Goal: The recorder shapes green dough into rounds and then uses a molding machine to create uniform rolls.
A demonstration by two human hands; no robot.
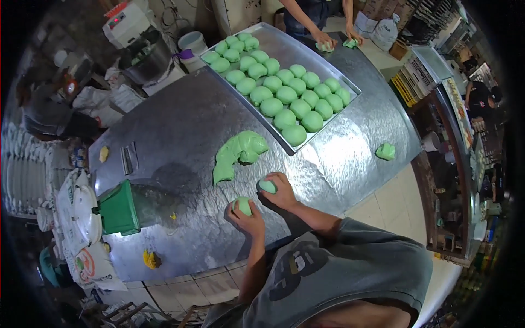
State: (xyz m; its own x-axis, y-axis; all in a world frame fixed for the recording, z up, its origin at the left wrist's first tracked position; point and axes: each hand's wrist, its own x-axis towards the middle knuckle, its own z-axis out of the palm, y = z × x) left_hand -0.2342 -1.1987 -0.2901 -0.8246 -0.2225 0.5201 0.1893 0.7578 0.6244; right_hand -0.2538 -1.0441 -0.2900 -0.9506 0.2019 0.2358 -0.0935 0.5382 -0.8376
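Note:
My left hand (252,223) curls round a pale green dough ball (242,206) on the metal table. Just to its right, my right hand (282,192) cups a second green dough ball (267,186) against the tabletop. A large curved slab of green dough (236,152) lies beyond both hands, apart from them. Farther off, a shallow metal tray (340,75) holds several rows of smooth round green dough balls (286,94).
A co-worker's hands (325,41) work green dough at the far edge. One dough lump (385,151) lies at right. A green container (118,212), a metal tool (129,158) and a yellow lump (151,259) are at left. Behind stands a mixer (127,24).

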